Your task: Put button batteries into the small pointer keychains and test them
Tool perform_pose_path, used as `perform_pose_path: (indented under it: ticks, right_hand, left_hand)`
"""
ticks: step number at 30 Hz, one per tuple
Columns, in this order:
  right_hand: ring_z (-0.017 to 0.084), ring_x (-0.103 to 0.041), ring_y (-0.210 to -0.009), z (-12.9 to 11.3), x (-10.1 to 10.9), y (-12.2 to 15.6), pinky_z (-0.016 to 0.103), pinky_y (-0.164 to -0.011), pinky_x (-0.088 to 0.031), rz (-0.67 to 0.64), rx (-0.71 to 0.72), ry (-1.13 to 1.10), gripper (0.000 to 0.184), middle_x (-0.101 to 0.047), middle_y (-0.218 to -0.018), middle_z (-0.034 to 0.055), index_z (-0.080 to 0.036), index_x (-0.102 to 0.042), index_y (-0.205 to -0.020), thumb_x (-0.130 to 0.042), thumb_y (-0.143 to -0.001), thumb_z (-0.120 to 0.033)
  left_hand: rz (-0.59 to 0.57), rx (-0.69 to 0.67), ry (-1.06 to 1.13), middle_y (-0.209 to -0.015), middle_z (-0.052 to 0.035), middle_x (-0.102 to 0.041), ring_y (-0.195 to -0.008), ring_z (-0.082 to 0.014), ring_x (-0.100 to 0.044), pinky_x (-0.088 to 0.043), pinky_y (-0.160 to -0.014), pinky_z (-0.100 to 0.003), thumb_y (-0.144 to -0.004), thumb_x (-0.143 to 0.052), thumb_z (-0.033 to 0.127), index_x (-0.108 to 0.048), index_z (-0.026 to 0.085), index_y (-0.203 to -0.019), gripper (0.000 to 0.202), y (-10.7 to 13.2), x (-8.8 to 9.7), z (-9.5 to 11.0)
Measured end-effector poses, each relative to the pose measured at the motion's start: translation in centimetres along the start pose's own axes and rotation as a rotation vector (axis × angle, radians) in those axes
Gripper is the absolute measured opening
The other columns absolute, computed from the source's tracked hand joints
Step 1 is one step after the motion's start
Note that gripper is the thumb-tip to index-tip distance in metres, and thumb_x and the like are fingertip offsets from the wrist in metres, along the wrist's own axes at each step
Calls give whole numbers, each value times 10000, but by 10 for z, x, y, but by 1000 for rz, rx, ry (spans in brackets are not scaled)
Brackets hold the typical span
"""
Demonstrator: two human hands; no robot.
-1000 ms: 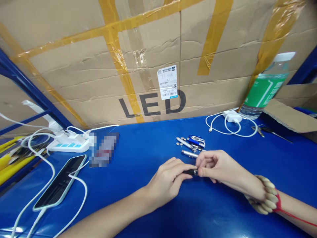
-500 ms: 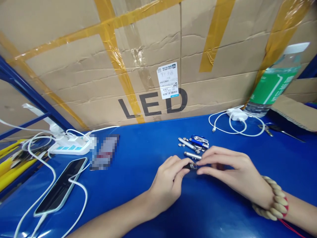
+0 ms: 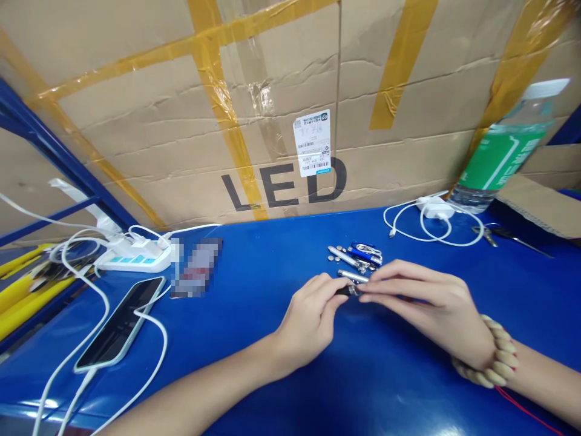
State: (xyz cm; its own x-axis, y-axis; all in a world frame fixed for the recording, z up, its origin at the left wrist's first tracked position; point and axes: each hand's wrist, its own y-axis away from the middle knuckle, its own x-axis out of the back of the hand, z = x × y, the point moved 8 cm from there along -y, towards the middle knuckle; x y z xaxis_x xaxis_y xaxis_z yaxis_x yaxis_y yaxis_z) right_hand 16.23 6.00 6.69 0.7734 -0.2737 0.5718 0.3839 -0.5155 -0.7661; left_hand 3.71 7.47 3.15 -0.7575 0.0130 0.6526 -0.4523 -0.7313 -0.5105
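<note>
A small black tube with a silver end (image 3: 347,290), like a mini flashlight, lies between my hands. My left hand (image 3: 308,315) pinches its black body between thumb and index finger. At the silver end, my right hand (image 3: 426,303) has its thumb and fingertips closed together; whether they hold a smaller piece is hidden. Just beyond the hands lie a silver pen-like tube (image 3: 353,277), another silver tube (image 3: 342,257) and a blue tube (image 3: 367,257) with a white cord. Several small button cells (image 3: 331,258) are scattered beside them on the blue tabletop (image 3: 272,260).
A cardboard box (image 3: 290,79) marked LED walls off the back. Left are a power strip (image 3: 136,260), a phone (image 3: 120,324) on a white cable and a pixelated item (image 3: 197,269). Right are a charger with cable (image 3: 436,208), a water bottle (image 3: 503,151) and scissors (image 3: 512,235).
My right fingertips have drawn together and closed on the silver end, where a gap showed before. Both hands sit slightly higher in the picture, and the view has shifted a little.
</note>
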Motion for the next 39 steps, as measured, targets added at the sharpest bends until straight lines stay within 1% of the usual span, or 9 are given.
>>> perform_pose_path:
  ticks: [6,11,15,20,23,26,30,34,39]
  right_hand:
    - [121,-646,-685,4,2,0,208,-648,-537,28,-64,-59,150,-679,-773,18,-236,-713,-760,-598,-809,-319]
    - [135,-642,-643,11,-7,-2,224,-609,-527,-84,-205,-187,179,-683,-706,19,-232,-719,-691,-619,-784,-347]
    - [155,-635,-616,19,-14,-1,254,-604,-521,-131,-371,-282,197,-685,-659,20,-227,-710,-614,-678,-712,-396]
    - [156,-628,-605,27,-22,2,265,-617,-504,-198,-497,-330,236,-684,-650,30,-206,-705,-591,-679,-698,-415]
    - [161,-629,-624,31,-26,5,269,-624,-492,-238,-528,-347,236,-683,-653,30,-198,-699,-591,-685,-688,-412]
    - [160,-622,-622,35,-29,8,272,-613,-479,-260,-547,-354,231,-676,-647,29,-190,-694,-594,-685,-687,-402]
    - [152,-595,-602,37,-30,12,268,-579,-460,-249,-563,-335,205,-656,-642,23,-185,-685,-625,-674,-698,-376]
    - [134,-544,-569,36,-32,13,249,-535,-430,-231,-561,-311,219,-607,-599,7,-184,-638,-569,-657,-708,-351]
    - [117,-488,-529,36,-36,13,234,-492,-401,-227,-586,-303,251,-549,-559,-5,-185,-590,-534,-637,-713,-353]
  left_hand:
    - [-21,3,28,-803,-56,-597,-725,-151,-551,-468,-688,-259,-900,-371,150,-592,145,-1009,246,0,0,2]
    - [-49,-13,64,-774,-51,-602,-715,-153,-565,-467,-680,-258,-892,-383,142,-604,137,-993,243,1,-1,4]
    - [-90,-13,119,-836,-54,-636,-770,-156,-590,-467,-722,-254,-880,-410,125,-606,147,-964,214,1,-3,5]
    - [-141,56,184,-913,-48,-659,-822,-154,-616,-471,-735,-243,-867,-444,125,-560,168,-917,133,5,-9,-1]
    - [-134,77,196,-910,-52,-663,-844,-162,-630,-477,-733,-246,-864,-458,140,-521,172,-854,71,6,-10,-5]
    - [-131,63,186,-884,-61,-663,-884,-179,-637,-479,-749,-256,-858,-462,138,-516,169,-824,71,5,-11,-5]
    - [-92,80,194,-871,-59,-661,-892,-180,-642,-493,-727,-246,-855,-463,137,-531,172,-823,83,4,-9,-8]
    - [-54,110,200,-885,-51,-674,-879,-176,-646,-502,-730,-249,-850,-483,148,-548,177,-813,80,5,-6,-11]
    - [-27,104,191,-876,-48,-678,-857,-171,-649,-498,-719,-244,-842,-500,141,-561,177,-803,81,5,-5,-11]
